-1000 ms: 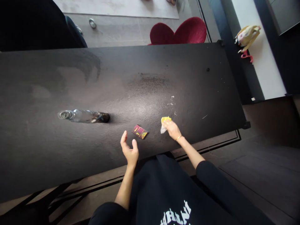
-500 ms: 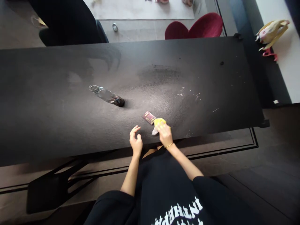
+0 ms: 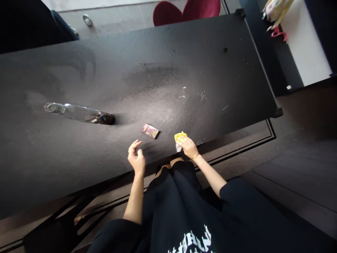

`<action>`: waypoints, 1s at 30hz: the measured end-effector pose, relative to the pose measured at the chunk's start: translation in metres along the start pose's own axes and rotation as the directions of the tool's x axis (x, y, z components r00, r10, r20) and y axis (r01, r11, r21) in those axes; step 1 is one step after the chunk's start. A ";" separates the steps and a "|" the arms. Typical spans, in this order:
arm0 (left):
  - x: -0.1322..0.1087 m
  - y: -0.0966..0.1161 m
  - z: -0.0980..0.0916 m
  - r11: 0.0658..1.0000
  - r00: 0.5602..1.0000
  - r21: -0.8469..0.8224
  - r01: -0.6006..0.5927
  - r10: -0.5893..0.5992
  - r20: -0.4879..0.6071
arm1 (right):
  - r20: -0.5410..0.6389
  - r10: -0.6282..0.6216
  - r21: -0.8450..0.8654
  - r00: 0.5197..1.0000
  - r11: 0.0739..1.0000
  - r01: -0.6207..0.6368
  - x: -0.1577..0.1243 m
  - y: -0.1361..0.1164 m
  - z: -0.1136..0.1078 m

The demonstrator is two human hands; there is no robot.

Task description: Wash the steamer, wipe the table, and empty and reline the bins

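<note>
My right hand (image 3: 188, 147) presses a yellow and white cloth (image 3: 179, 137) onto the black table (image 3: 79, 158) near its front edge, fingers closed over it. My left hand (image 3: 136, 159) hovers above the front edge with fingers loosely curled and apart, holding nothing. A small dark red packet (image 3: 150, 131) lies flat between the two hands, a little further in. White specks (image 3: 192, 94) mark the table beyond the cloth.
A clear glass bottle (image 3: 79, 113) with a dark base stands at the left of the table. A red heart-shaped cushion (image 3: 186, 10) lies past the far edge. A yellow and pink toy (image 3: 275, 12) is at the top right.
My right hand has slid the cloth right, away from the red packet, after first coming toward it. My left hand has stayed near the front edge, fingers curling in slightly.
</note>
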State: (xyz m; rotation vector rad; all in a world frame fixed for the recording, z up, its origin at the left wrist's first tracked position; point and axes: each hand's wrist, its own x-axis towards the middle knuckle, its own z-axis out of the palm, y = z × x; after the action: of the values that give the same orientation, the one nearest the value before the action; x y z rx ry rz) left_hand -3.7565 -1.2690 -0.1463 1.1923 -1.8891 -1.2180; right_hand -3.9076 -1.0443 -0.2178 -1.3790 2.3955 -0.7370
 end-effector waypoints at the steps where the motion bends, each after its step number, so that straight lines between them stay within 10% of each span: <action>1: -0.001 0.002 0.000 1.000 1.000 -0.009 -0.006 0.006 0.006 | -0.019 0.019 -0.011 1.000 1.000 -0.019 -0.005 0.021 -0.014; 9: -0.011 0.010 -0.001 0.999 0.996 -0.036 -0.021 0.024 0.083 | -0.318 0.278 -0.098 0.906 0.941 -0.323 0.025 0.160 -0.120; 14: -0.017 0.014 0.008 0.998 0.995 -0.056 -0.027 0.033 0.099 | -0.342 0.175 -0.122 0.923 0.966 -0.228 0.055 0.086 -0.094; 17: -0.018 0.017 0.015 0.997 0.996 -0.067 -0.025 0.031 0.086 | -0.117 0.017 -0.133 0.993 0.991 -0.032 0.040 0.024 -0.046; 20: -0.016 0.020 0.025 0.997 0.996 -0.067 -0.030 0.035 0.080 | -0.082 0.074 -0.200 0.994 0.976 -0.089 0.009 0.014 -0.026; 30: -0.019 0.057 0.099 0.995 0.992 -0.072 -0.068 0.075 0.104 | 0.022 0.162 -0.256 0.987 0.955 -0.151 -0.014 0.171 -0.138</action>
State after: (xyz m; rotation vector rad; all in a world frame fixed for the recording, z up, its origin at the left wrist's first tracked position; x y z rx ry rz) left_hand -3.8511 -1.2039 -0.1350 1.0333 -1.9339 -1.3191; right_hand -4.0896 -0.9215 -0.1982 -1.2582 2.5987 -0.3665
